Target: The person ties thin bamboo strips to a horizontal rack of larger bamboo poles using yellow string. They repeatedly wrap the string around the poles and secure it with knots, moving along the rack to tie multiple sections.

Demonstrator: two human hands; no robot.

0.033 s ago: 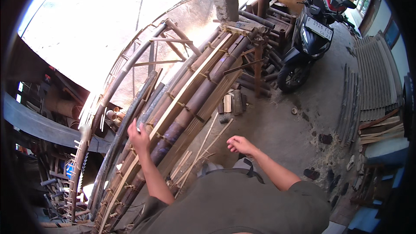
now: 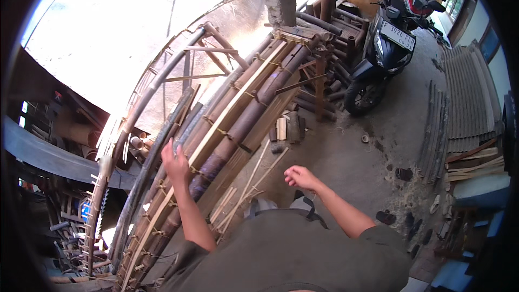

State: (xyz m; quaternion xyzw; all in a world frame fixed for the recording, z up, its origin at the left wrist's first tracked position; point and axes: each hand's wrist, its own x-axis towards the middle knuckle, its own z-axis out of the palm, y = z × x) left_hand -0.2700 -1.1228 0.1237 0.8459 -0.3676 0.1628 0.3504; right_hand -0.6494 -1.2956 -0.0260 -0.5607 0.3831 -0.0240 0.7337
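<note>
Two hands up, neither holding anything: left hand open, fingers spread, touching the lashed bamboo frame; right hand loosely curled, hanging free above thin loose slats on the concrete floor. Many poles already tied with cord; slats not yet fitted, seemingly.

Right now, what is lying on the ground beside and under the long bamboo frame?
Thin bamboo strips and short wood blocks lie on the concrete beside the bamboo frame. What lies directly under it is hidden by its poles; the left hand touches it.
</note>
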